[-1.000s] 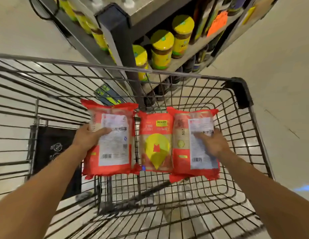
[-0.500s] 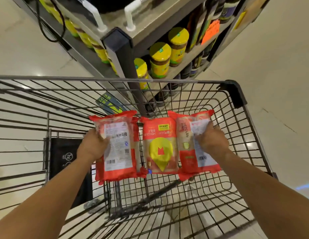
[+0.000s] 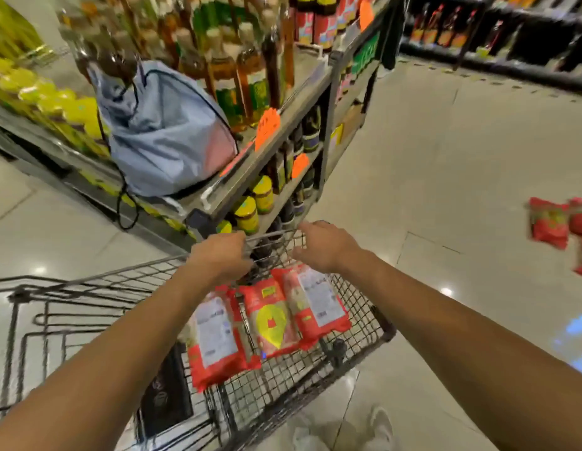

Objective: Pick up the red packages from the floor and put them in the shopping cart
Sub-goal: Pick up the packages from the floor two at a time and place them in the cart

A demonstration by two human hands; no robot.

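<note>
Glossy pale floor tiles (image 3: 445, 177) run through a shop aisle, throwing back small ceiling-light glints; grey metal shelving (image 3: 276, 151) stands ahead, stocked with amber glass bottles (image 3: 250, 76) on its top level and yellow-lidded jars (image 3: 247, 214) below, with orange price tags (image 3: 266, 126) clipped to the shelf edges; a soft, crumpled light-blue drawstring bag (image 3: 166, 135) slumps on the shelf top, its dark cord hanging over the side.

Below sits the shopping cart (image 3: 358, 307), a dark wire basket of fine square mesh with a thicker rim; three red packages (image 3: 270, 323) lie flat side by side on the mesh floor, touching or slightly overlapping; they are shiny plastic pillow bags with crimped ends; the outer two show white printed labels with barcodes, the middle one a yellow shape with a small red mark on it.

Neither hand holds a package; the left hand (image 3: 221, 255) is curled, knuckles up, at the cart's far rim, though whether it grips the wire cannot be told; the right hand (image 3: 325, 245) hangs loose and empty just above the rim, fingers bent and apart.

More red packages (image 3: 548, 222) lie on the floor well off to the right, blurred, near the edge of view; pale shoes (image 3: 377, 424) show at the bottom.
</note>
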